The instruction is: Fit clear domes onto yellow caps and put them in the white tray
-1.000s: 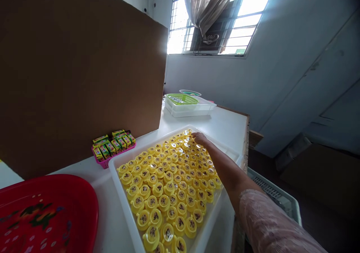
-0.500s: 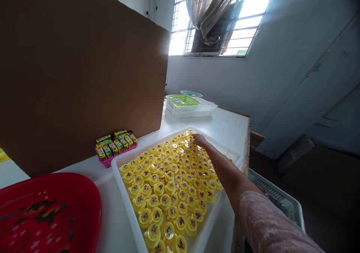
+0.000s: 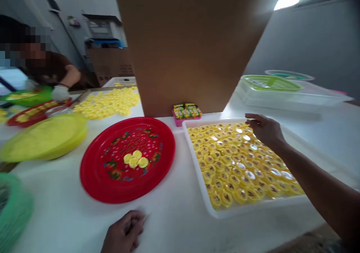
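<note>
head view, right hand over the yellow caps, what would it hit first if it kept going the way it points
The right hand would likely reach the left rim of the white tray first, passing over the yellow caps. It looks raised above them, but depth is unclear, so it could meet the caps first.

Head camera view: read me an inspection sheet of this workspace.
surface: white table, brown board standing on it.
job's things: white tray of yellow caps; three yellow caps on a red plate.
clutter: pink basket of packets; green basket on white trays; yellow-green plate.
grips: right hand open, above the tray's caps; left hand blurred, on the table's near side, holding nothing visible.
cables: nothing seen.
surroundings: co-worker's gloved hand at far left, beside a heap of loose caps.
</note>
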Motion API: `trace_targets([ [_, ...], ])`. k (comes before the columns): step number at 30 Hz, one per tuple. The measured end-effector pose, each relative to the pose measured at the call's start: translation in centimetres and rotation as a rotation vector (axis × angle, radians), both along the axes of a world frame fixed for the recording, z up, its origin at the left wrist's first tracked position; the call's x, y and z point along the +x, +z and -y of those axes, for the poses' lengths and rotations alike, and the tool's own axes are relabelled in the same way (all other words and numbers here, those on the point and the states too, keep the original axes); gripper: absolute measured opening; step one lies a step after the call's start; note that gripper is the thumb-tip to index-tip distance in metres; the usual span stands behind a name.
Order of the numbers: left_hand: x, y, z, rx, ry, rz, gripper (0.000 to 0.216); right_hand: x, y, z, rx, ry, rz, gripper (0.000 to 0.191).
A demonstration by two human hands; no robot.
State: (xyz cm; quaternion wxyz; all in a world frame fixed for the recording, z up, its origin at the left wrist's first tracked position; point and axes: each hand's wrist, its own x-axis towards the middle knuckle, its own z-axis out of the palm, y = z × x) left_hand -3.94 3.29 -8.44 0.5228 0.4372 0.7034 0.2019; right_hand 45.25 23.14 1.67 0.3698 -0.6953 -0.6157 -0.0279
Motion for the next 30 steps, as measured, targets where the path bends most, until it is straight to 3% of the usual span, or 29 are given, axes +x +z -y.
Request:
trace_targets([
  [3,0.0,0.4,0.1,0.091,0.054,0.101,0.024,-9.3,1.6,2.6,0.034,0.257,-0.018,0.024],
  [7,0.5,0.9,-0.3,0.112,0.03,0.161,0.029,-22.1,2.2,6.1,-0.153,0.741,0.013,0.016],
  [10,0.3,1.2,-0.3,0.125,0.032,0.22,0.035,-29.4,0.7,6.3,-0.196,0.843,0.157,0.016],
  [13,-0.6,2.1,0.2,0.199,0.069,0.258,0.036,-34.4,-1.4,5.1,-0.257,0.766,0.258,0.022],
  [19,-5.6,4.1,2.4,0.291,0.125,0.222,0.035,-37.9,-5.1,4.0,-0.313,0.714,0.29,0.02],
  [25,-9.2,3.6,4.1,0.294,0.201,0.132,0.033,-37.5,-6.3,4.4,-0.332,0.709,0.311,0.019],
  [30,-10.5,4.0,5.4,0.337,-0.023,-0.132,0.025,-37.5,-5.0,6.0,-0.301,0.68,0.282,0.017],
])
